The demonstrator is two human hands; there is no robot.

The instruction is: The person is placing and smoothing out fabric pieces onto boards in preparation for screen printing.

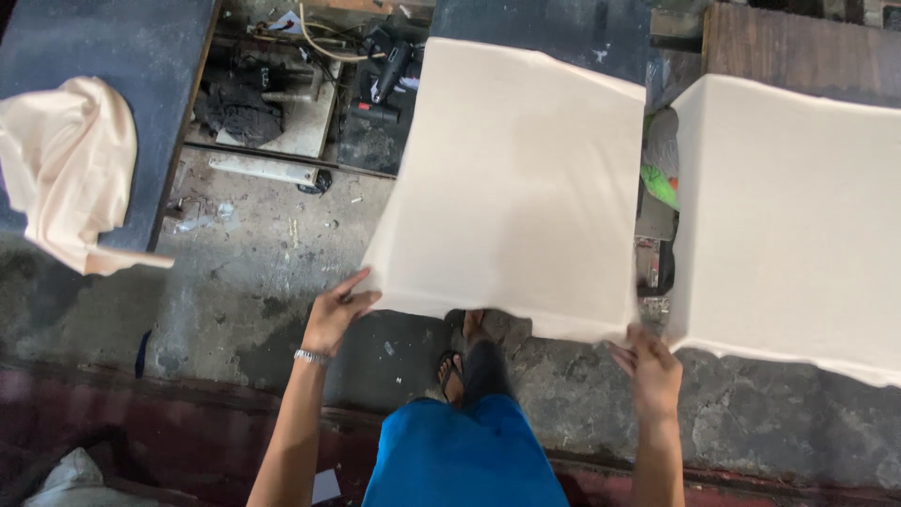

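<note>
A cream fabric sheet [516, 178] hangs stretched from a dark table [554, 23] at the top down toward me. My left hand [336, 314] pinches its lower left corner, with a metal bracelet at the wrist. My right hand [646, 364] grips the lower right corner. The sheet's lower edge sags a little between both hands. Below it I see my blue trousers [465, 455] and a foot in a black sandal [452, 368] on the concrete floor.
A second cream sheet [788, 225] hangs at the right from a wooden surface [798, 47]. A crumpled peach cloth [66, 169] lies on a dark table [113, 47] at the left. Tools, cables and dark rags [310, 84] clutter the floor gap between tables. Something green [660, 185] shows between the sheets.
</note>
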